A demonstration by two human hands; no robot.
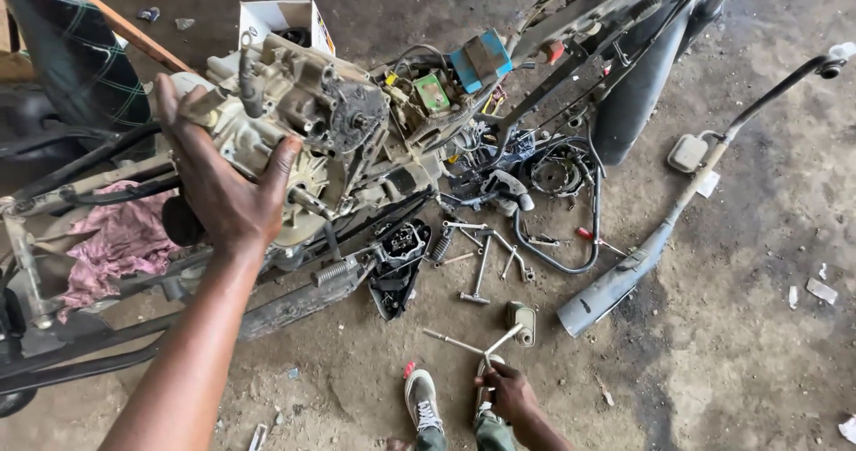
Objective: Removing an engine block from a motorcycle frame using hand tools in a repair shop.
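Note:
My left hand (223, 184) grips the side of a dirty grey motorcycle engine (312, 103), which is lifted and tilted over the stripped bike frame (294, 299). The fingers wrap over the casing's top edge and the thumb presses near a ribbed round cover. Far below, my right hand (510, 396) is closed on the shaft of a metal T-handle wrench (464, 344). The wrench's crossbar hovers just above the dirt floor, beside my grey shoe (422, 399).
Loose wrenches and sockets (481, 264) lie on the dirt under the wiring and a blue box part (481, 59). A grey exhaust pipe (624, 273) lies to the right. A pink rag (125, 237) drapes on the frame at left, and a white cardboard box (276, 14) stands behind.

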